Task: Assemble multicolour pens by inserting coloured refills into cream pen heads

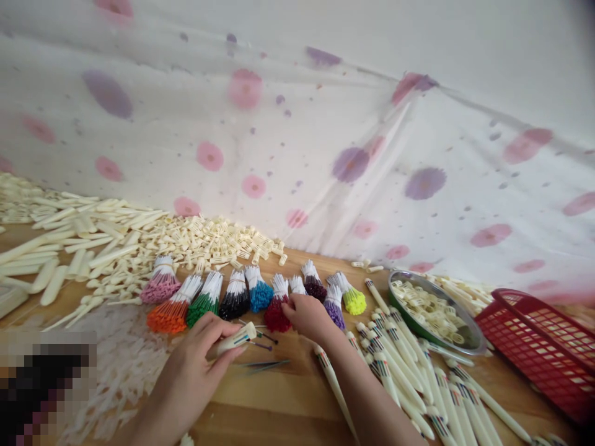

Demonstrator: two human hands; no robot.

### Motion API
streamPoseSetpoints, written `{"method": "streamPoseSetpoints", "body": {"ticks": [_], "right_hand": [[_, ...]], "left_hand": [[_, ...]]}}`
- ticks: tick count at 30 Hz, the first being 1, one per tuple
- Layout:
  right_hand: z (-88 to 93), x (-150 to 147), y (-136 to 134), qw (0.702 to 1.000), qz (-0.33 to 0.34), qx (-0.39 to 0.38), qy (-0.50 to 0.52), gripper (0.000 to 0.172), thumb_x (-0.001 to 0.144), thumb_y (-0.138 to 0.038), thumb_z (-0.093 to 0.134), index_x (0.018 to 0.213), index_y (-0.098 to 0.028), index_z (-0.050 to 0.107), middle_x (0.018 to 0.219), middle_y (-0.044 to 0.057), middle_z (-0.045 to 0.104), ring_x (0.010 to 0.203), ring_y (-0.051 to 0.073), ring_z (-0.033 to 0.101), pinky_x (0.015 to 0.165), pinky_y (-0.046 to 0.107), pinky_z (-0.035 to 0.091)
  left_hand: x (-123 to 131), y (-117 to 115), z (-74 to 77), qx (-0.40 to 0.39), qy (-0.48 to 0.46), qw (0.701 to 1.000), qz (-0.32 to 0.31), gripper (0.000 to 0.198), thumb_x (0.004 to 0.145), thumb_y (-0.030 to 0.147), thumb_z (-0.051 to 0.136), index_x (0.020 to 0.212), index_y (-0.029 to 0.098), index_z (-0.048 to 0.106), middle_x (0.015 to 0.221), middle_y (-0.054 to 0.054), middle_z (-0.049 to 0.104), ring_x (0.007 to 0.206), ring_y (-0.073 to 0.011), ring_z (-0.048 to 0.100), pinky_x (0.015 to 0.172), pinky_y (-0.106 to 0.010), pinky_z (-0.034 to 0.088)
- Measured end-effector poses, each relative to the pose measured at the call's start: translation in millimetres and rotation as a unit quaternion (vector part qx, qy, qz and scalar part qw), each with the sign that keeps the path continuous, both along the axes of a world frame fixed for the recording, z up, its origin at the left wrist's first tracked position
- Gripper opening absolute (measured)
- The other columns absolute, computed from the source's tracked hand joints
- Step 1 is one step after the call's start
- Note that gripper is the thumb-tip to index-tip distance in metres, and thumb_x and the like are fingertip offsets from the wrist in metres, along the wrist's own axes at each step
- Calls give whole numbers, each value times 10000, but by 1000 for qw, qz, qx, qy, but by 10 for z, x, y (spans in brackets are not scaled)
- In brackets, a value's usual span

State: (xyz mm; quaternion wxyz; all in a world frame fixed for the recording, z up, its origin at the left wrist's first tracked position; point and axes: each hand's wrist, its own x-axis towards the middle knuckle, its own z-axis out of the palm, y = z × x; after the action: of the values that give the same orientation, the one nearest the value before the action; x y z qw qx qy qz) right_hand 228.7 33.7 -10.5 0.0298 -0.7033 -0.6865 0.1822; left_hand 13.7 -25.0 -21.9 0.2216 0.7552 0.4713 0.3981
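My left hand is closed around a cream pen barrel, held low over the wooden table. My right hand reaches forward, its fingers pinched at the red bundle of refills. A row of refill bundles lies ahead: pink, orange, green, black, blue, dark maroon, purple and yellow-green. A few loose thin refills lie between my hands.
Heaps of cream plastic pen parts cover the left of the table. Assembled multicolour pens lie in a pile at right, beside a green-rimmed bowl of small cream pieces and a red plastic basket. A flowered sheet hangs behind.
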Motion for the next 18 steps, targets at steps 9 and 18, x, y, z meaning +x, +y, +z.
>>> {"method": "streamPoseSetpoints", "body": {"ticks": [9, 18], "right_hand": [[-87, 109, -166, 970, 61, -62, 225, 289, 888, -172, 366, 693, -135, 577, 664, 23, 666, 559, 117, 605, 508, 213, 449], [89, 268, -634, 929, 85, 14, 361, 261, 817, -316, 529, 606, -163, 533, 856, 45, 659, 754, 157, 581, 643, 246, 439]], "left_hand": [[-20, 34, -24, -25, -48, 999, -5, 59, 806, 248, 561, 853, 228, 589, 825, -15, 568, 779, -160, 623, 640, -230, 550], [-4, 21, -17, -43, -66, 997, -21, 74, 804, 224, 560, 868, 231, 598, 878, -30, 582, 831, -167, 621, 628, -218, 551]]}}
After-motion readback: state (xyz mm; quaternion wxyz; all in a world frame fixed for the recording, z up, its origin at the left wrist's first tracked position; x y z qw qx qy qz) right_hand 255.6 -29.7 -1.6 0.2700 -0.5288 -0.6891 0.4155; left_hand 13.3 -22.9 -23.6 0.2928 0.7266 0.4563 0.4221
